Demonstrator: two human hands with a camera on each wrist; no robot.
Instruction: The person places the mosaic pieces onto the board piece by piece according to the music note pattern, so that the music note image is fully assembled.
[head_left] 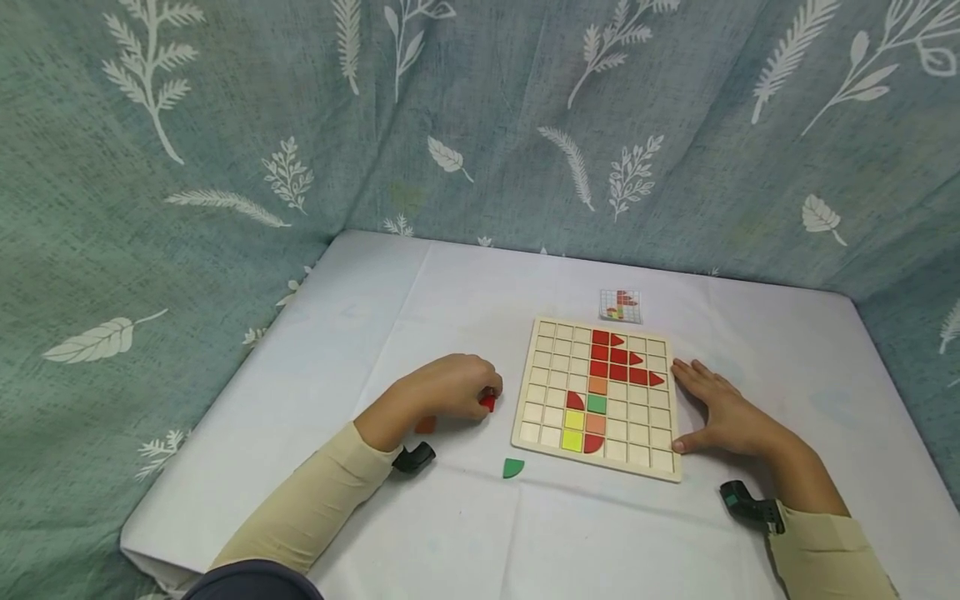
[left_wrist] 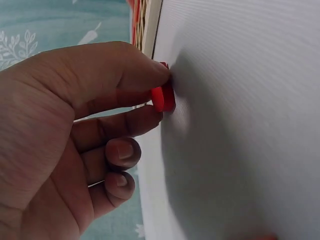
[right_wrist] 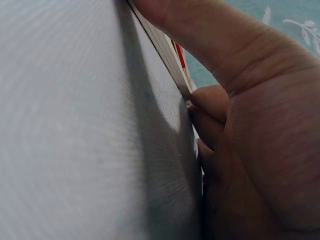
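Observation:
My left hand point(head_left: 450, 387) pinches a small red block point(left_wrist: 164, 95) between thumb and index finger, just above the white cloth and left of the wooden grid board point(head_left: 637, 434). Its other fingers curl loosely in the left wrist view. My right hand point(head_left: 726, 414) lies against the board's right edge with fingers spread, its thumb touching the lower part of that side. Red squares and triangles point(head_left: 637, 358) sit in the upper cells. Below them are orange, green point(head_left: 596, 404) and yellow squares point(head_left: 572, 440), along with red quarter-circles point(head_left: 593, 443).
A green quarter-circle piece point(head_left: 513, 468) lies on the cloth off the board's lower left corner. An orange-red piece point(head_left: 425, 425) is partly covered by my left wrist. Behind the board lies a small pattern card point(head_left: 620, 306). A leaf-patterned curtain point(head_left: 480, 125) hangs at the back.

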